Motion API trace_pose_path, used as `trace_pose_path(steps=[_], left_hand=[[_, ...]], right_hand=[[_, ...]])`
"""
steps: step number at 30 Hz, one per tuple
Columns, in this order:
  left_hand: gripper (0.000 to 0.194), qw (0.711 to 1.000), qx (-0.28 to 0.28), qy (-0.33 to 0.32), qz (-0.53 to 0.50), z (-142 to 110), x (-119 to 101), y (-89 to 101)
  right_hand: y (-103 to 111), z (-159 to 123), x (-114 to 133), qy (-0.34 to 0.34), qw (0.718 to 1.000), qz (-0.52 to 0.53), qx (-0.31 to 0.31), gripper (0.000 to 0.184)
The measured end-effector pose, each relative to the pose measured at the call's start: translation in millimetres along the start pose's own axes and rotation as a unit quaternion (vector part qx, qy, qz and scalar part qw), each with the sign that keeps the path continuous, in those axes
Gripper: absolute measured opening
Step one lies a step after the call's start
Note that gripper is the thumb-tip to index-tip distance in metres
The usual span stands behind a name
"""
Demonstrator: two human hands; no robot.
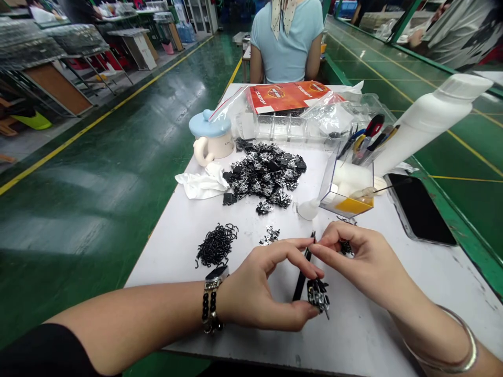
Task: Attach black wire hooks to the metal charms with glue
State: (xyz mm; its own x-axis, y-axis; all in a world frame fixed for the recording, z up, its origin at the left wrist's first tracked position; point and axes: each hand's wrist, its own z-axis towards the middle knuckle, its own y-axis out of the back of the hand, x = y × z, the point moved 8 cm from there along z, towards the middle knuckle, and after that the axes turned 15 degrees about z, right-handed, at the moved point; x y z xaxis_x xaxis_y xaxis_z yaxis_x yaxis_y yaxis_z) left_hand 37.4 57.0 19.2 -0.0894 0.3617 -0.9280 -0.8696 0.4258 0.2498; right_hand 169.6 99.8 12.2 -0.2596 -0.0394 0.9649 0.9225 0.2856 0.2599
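the left hand (pixel 257 288) pinches a black-and-metal part (pixel 317 294) between thumb and fingers, seemingly to steady it beside a dark strip (pixel 301 279), while the right hand (pixel 363 256) presses thumb and forefinger together at the strip's upper end, anything between them too small to tell. black hooked pieces (pixel 217 245) and a pile of parts (pixel 267 170) lie beyond the left hand, probably for easy reach, on a smudged white desk (pixel 171 243) above green, yellow-lined floor (pixel 98 220).

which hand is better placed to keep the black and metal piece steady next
Left, most likely: the left hand pinches the black and metal piece, while the right hand is apart from it.
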Motion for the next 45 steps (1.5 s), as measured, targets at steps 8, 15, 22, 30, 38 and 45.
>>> trace_pose_path(steps=[8,15,22,30,38,45], left_hand=[[0.032,1.000,0.002,-0.027,-0.007,1.8,-6.5,1.0],[0.031,0.995,-0.001,0.036,-0.095,3.4,2.2,2.5],[0.029,0.971,-0.010,0.126,-0.203,1.2,13.9,1.9],[0.028,0.941,0.021,0.199,-0.272,-3.0,21.0,-8.4],[0.029,0.891,0.042,0.260,-0.368,-8.3,32.2,-20.0],[0.028,0.884,0.051,0.264,-0.382,-7.3,30.4,-22.0]], right_hand=[[-2.2,-6.9,30.1,0.206,0.977,-0.040,0.044,0.014],[3.3,-5.7,26.0,0.195,0.980,-0.011,0.031,0.008],[10.4,-13.3,36.1,0.205,0.976,0.057,0.033,0.017],[-4.1,-25.5,48.5,0.256,0.959,0.079,0.095,0.027],[-3.6,-23.8,46.8,0.257,0.959,0.084,0.087,0.027],[-4.1,-23.9,44.8,0.242,0.961,0.111,0.081,0.024]])
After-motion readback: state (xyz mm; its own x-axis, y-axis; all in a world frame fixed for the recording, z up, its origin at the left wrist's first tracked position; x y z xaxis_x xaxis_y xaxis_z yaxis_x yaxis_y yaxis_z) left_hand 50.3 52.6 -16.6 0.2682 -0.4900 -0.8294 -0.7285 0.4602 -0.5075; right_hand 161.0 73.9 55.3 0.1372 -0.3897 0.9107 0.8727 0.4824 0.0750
